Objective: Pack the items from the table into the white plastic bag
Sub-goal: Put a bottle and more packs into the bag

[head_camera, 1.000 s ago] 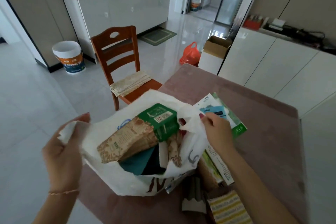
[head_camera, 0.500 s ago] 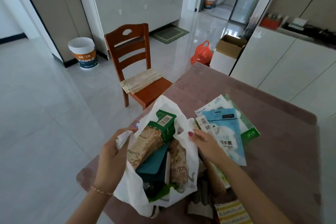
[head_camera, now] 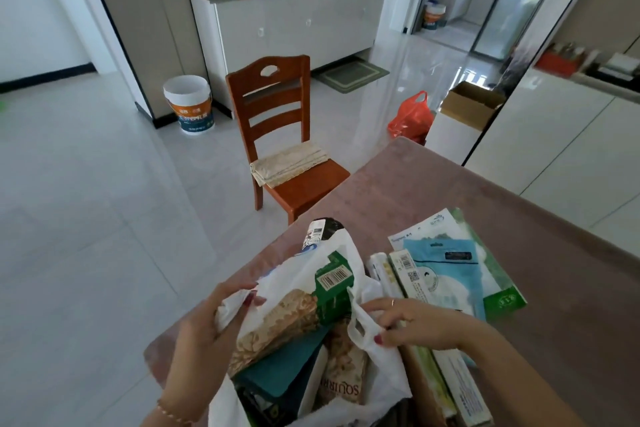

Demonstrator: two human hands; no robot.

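Note:
The white plastic bag [head_camera: 294, 274] stands open on the near left corner of the mauve table [head_camera: 433, 191]. Inside it are a green and tan cereal-print box [head_camera: 298, 308], a teal packet [head_camera: 284, 367] and a nut pouch [head_camera: 343, 371]. My left hand [head_camera: 207, 329] grips the bag's left handle. My right hand [head_camera: 408, 322] pinches the right handle beside the boxes. On the table to the right lie a light-blue packet [head_camera: 446, 274], a green-edged packet [head_camera: 498, 298] and long flat boxes [head_camera: 450, 381]. A dark cylinder [head_camera: 322, 230] lies behind the bag.
A wooden chair [head_camera: 277, 135] with a folded cloth stands just beyond the table's left edge. Farther off are a paint bucket [head_camera: 188, 104], an orange bag [head_camera: 412, 118] and a cardboard box [head_camera: 467, 107] on the floor. White cabinets line the right side.
My hands have drawn the bag's handles closer together, narrowing its mouth. The view has tilted up and shifted left. The dark cylinder behind the bag has come into sight.

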